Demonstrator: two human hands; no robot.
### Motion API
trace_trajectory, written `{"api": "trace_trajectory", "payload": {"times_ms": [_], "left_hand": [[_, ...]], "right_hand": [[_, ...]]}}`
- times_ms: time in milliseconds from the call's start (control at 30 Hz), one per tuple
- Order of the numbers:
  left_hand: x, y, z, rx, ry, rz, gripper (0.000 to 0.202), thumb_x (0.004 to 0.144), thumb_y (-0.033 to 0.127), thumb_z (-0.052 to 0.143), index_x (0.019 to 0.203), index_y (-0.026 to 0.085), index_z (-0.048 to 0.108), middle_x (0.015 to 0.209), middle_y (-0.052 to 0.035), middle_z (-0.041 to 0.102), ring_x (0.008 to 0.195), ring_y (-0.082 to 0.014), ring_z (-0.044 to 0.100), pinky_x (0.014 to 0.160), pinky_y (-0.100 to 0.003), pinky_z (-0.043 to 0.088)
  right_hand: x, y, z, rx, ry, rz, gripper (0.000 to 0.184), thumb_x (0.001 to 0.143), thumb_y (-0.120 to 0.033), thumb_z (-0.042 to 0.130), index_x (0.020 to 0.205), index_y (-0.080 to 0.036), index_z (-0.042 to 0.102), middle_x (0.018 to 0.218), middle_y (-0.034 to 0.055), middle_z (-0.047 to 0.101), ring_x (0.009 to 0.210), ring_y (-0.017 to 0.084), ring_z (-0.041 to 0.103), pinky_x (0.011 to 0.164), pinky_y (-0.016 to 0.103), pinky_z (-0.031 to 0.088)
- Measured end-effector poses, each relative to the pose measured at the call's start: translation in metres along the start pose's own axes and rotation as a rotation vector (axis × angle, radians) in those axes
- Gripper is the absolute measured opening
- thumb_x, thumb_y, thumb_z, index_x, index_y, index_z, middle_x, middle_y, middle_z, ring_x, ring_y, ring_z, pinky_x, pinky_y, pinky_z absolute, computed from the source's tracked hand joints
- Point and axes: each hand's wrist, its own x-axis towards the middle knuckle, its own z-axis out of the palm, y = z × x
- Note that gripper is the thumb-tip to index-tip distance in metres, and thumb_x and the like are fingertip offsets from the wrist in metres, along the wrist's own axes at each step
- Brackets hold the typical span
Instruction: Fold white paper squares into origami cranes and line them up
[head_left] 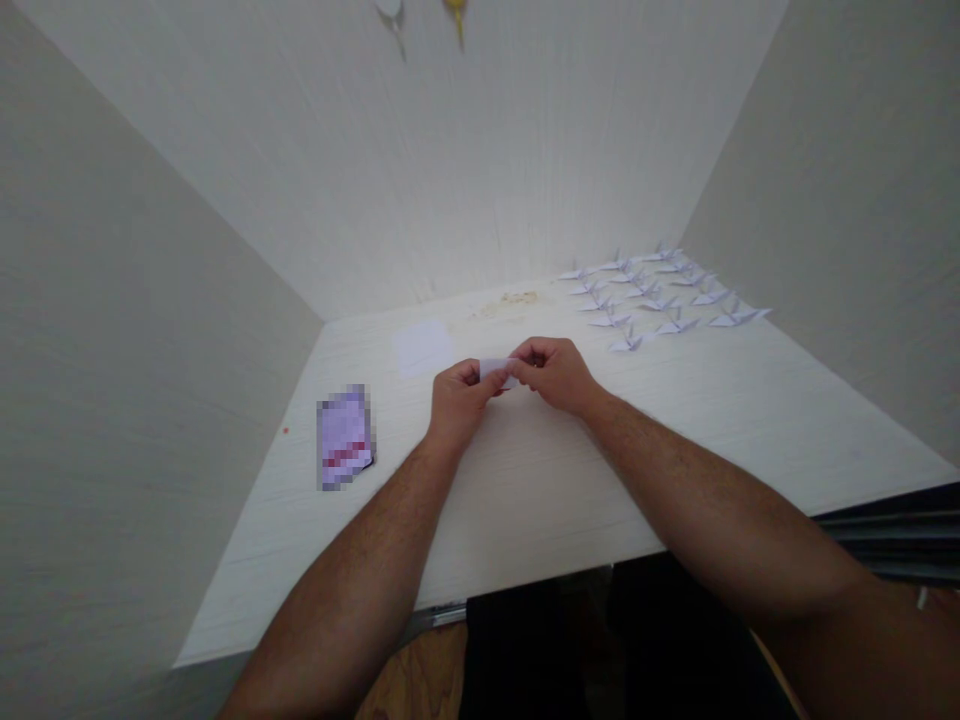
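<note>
A small folded piece of white paper is held between my two hands above the middle of the white table. My left hand pinches its left and lower side, thumb across the front. At its right end, the fingers and thumb of my right hand close on it. The fingers cover part of the paper, so its exact folds cannot be made out. Just beyond my left hand, a flat white paper sheet lies on the table.
Several folded paper cranes stand in rows at the back right. On the left lies a blurred-out purple rectangular item. Walls enclose the table at the back and both sides; two hooks hang on the back wall. The table's front edge is near my legs.
</note>
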Motion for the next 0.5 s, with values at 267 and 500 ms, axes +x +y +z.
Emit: {"api": "trace_trajectory", "payload": {"times_ms": [267, 500], "left_hand": [[0.002, -0.001, 0.000, 0.002, 0.081, 0.010, 0.025, 0.063, 0.037, 0.084, 0.069, 0.016, 0.072, 0.065, -0.0019, 0.069, 0.057, -0.0126, 0.061, 0.057, -0.025, 0.052], [0.005, -0.005, 0.000, -0.167, 0.119, -0.017, 0.026, 0.064, 0.038, 0.083, 0.072, 0.016, 0.071, 0.068, -0.0025, 0.070, 0.061, -0.0139, 0.064, 0.063, -0.029, 0.056]], "right_hand": [[0.002, 0.010, -0.001, -0.145, -0.010, -0.032, 0.015, 0.075, -0.030, 0.065, 0.069, -0.017, 0.066, 0.059, -0.0025, 0.059, 0.055, 0.010, 0.047, 0.055, 0.024, 0.036], [0.003, 0.010, -0.002, -0.137, 0.020, 0.009, 0.016, 0.073, -0.031, 0.067, 0.065, -0.017, 0.063, 0.056, -0.0033, 0.054, 0.054, 0.010, 0.044, 0.055, 0.025, 0.034]]}}
